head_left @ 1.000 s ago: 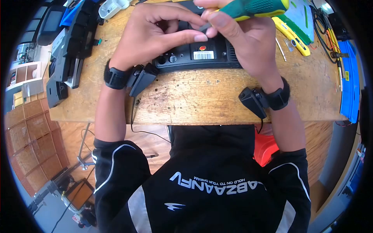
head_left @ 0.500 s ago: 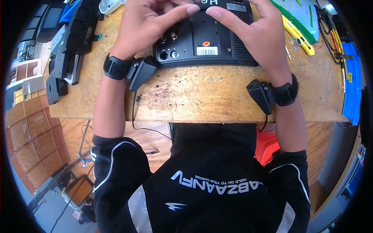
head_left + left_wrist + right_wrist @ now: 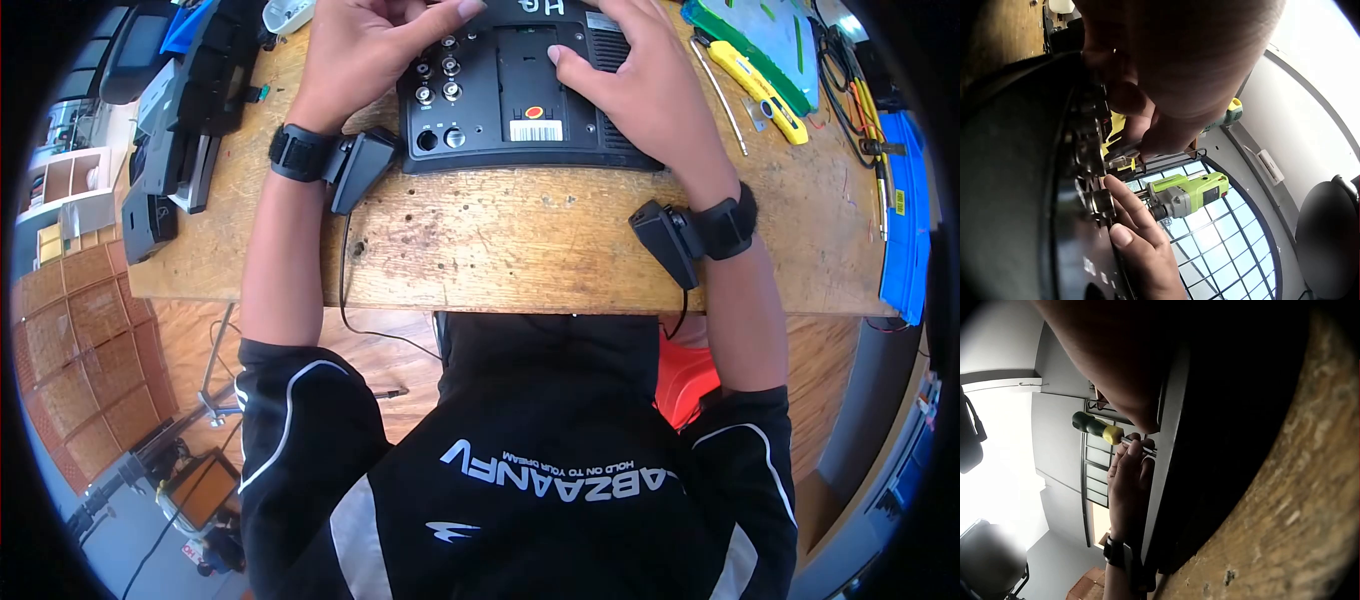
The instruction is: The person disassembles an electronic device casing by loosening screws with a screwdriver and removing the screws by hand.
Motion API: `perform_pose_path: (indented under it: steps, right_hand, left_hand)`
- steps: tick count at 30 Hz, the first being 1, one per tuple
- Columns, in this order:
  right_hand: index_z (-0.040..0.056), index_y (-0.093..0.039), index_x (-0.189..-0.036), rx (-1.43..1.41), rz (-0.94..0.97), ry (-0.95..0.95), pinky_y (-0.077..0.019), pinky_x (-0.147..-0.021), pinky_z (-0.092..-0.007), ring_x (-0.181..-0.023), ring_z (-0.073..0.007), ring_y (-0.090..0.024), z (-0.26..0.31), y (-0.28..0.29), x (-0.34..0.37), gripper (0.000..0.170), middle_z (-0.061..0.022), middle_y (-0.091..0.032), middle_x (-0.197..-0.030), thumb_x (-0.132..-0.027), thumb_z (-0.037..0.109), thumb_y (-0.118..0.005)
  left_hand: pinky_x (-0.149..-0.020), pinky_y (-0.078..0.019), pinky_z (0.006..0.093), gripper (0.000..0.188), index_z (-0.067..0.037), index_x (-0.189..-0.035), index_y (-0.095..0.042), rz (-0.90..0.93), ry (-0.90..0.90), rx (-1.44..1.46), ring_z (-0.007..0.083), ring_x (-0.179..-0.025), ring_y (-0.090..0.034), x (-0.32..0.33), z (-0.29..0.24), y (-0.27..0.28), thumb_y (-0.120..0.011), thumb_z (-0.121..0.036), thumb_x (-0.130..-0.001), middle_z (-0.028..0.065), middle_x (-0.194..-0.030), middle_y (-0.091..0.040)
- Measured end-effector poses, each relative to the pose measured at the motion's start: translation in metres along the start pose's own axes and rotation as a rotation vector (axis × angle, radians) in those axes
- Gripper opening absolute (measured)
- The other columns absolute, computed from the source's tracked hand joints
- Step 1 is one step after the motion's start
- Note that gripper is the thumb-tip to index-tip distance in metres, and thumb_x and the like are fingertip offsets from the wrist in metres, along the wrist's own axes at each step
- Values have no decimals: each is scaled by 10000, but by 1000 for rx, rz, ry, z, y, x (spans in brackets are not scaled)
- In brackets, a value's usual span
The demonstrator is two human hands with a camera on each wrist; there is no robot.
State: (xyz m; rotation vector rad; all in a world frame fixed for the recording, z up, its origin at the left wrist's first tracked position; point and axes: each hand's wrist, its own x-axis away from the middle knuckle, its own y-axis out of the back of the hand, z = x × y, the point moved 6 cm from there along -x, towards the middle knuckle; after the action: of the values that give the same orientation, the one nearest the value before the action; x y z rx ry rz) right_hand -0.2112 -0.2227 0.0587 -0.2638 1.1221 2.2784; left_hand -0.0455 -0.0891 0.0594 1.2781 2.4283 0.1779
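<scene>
A black electronic unit [image 3: 485, 150] with round metal connectors [image 3: 452, 90], a barcode label [image 3: 536, 131] and white lettering lies on the wooden bench. My left hand [image 3: 362, 50] is over its left side, close to the connectors. In the right wrist view, the left hand pinches the shaft of a screwdriver [image 3: 1094, 427], whose green and yellow handle points up and away. The head view cuts off the screwdriver. My right hand [image 3: 655, 100] rests on the unit's right side by the vents, thumb extended toward the recessed middle panel, fingers loosely straight.
To the right lie a yellow utility knife [image 3: 760, 92], a thin metal rod [image 3: 722, 100], a green-edged tray [image 3: 765, 45] and dark cables [image 3: 835, 80]. Black equipment [image 3: 185, 110] lines the left edge. A green power tool [image 3: 1188, 194] stands beyond the unit.
The right hand held the screwdriver a second ago; it has let go and moved onto the unit's right side. The left hand now has the screwdriver and has shifted away from me, uncovering the connectors.
</scene>
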Motion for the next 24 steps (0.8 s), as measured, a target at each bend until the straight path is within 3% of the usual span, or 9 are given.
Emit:
perform_pose_path:
  steps: [4,6,9,20,24]
  right_hand:
    - [-27,-640,-1228,-122,16,-27,-436,-1085,-394,-1241,-354,-566,1,2,-3,487,-217,-612,-1277,-791,145,-765]
    - [-34,-647,-1197,-45,-20,98,-455,-1050,-387,-1185,-339,-589,8,4,-1,477,-200,-620,-1232,-769,142,-767]
    - [-30,-653,-1183,-81,20,-23,-463,-1039,-383,-1169,-335,-596,1,6,-3,480,-194,-626,-1213,-751,145,-771]
    - [-21,-672,-1151,-50,-21,19,-470,-1024,-381,-1143,-325,-609,0,7,-6,484,-186,-646,-1186,-714,161,-776]
    - [-21,-677,-1153,10,-21,19,-462,-1033,-378,-1146,-323,-608,2,9,-3,486,-185,-655,-1189,-713,161,-776]
  left_hand:
    - [-539,-401,138,105,-15,-972,-732,23,11,-128,-32,-625,-536,0,3,-1,-798,-55,-900,-39,-798,-708]
    - [-534,-398,141,105,-16,-963,-733,11,11,-94,-31,-620,-532,2,-1,-4,-802,-60,-897,-43,-785,-703]
    - [-526,-391,145,105,-19,-948,-735,13,-17,-63,-31,-611,-523,1,5,-4,-809,-69,-893,-50,-767,-694]
    - [-526,-386,140,107,-27,-927,-736,8,-41,-143,-29,-608,-515,4,-6,-7,-816,-85,-888,-67,-739,-661]
    - [-531,-394,143,112,-22,-943,-731,0,-23,-33,-27,-613,-521,5,-4,-8,-812,-76,-888,-60,-761,-671]
